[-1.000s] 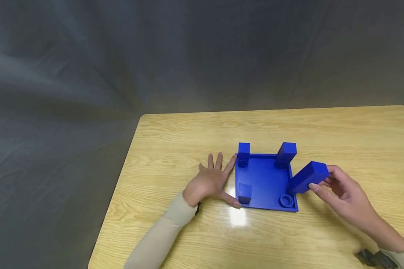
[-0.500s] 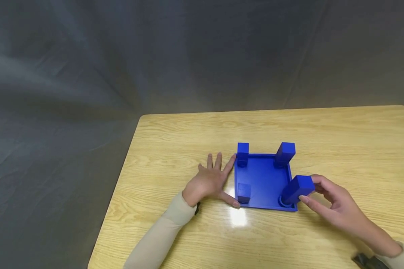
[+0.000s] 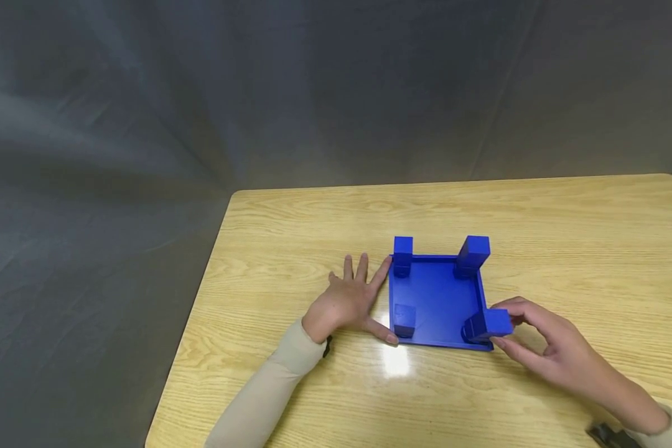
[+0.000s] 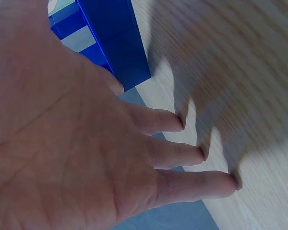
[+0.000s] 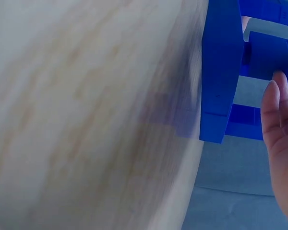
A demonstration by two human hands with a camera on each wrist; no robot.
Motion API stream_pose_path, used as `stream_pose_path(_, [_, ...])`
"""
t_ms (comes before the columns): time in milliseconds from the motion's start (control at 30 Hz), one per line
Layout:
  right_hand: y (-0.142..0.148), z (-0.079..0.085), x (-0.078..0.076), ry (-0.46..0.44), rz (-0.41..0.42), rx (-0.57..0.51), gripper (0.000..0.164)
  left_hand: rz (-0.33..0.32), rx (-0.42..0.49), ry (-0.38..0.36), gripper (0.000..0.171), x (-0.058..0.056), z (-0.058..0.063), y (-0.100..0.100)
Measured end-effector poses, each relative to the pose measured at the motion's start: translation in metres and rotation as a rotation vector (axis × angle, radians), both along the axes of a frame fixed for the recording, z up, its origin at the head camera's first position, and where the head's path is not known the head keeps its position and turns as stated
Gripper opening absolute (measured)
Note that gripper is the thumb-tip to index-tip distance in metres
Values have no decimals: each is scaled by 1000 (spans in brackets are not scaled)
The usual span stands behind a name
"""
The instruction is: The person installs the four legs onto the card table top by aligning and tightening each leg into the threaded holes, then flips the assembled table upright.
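Note:
A square blue tray-like base (image 3: pixel 439 298) with a raised rim lies on the table, and blue square posts stand at its corners. My right hand (image 3: pixel 554 345) pinches the near-right post (image 3: pixel 491 325) between thumb and fingers, its lower end at the round socket in that corner. In the right wrist view the same post (image 5: pixel 269 55) meets the base (image 5: pixel 222 72) with the fingers against it. My left hand (image 3: pixel 344 305) is spread flat on the table along the base's left side, with index finger and thumb touching its corners. The left wrist view shows the palm (image 4: pixel 72 139) beside the base (image 4: pixel 120 48).
Other posts stand at the far-left (image 3: pixel 403 255), far-right (image 3: pixel 473 255) and near-left (image 3: pixel 405 319) corners. The wooden table (image 3: pixel 291 224) ends at a left and a far edge. A dark grey cloth (image 3: pixel 336 93) hangs behind it.
My right hand has carried the post left and down from beside the base onto the near-right corner socket, turning it more upright. My left hand has stayed in place.

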State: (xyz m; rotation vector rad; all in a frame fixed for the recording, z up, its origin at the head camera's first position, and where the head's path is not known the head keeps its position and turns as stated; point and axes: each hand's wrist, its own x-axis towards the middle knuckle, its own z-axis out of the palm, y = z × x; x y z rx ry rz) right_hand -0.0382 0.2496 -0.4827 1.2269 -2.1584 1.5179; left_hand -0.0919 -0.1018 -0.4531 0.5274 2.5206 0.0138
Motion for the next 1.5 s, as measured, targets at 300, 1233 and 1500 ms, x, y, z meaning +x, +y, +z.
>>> stream_pose_path(300, [1, 3, 0, -8, 4, -1, 32, 4, 7, -7, 160, 0, 0, 0])
stream_pose_path(1233, [-6, -6, 8, -53, -193, 96, 52, -2, 3, -4, 160, -2, -4, -1])
stream_pose_path(1500, [-9, -3, 9, -68, -211, 142, 34, -5, 5, 2, 161, -1, -4, -1])
